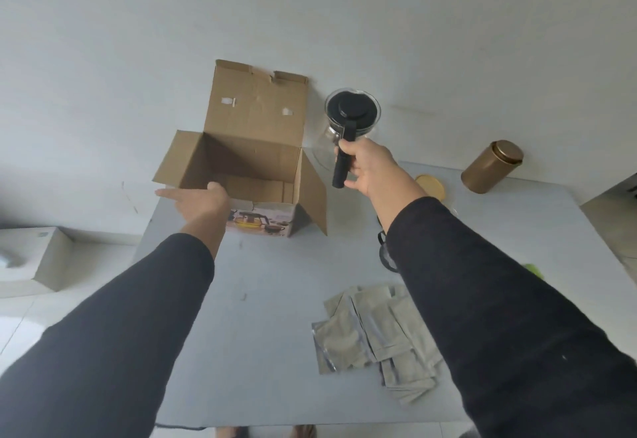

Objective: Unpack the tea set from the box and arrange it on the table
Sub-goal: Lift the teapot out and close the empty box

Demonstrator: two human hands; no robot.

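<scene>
Gripping glass teapot handle, right hand; left hand flat on box.

Right hand grips black handle of glass teapot, held above surface right of open cardboard box. Left hand, fingers straight, rests at box's near rim. Gold tin far right; foil sachets near edge
</scene>
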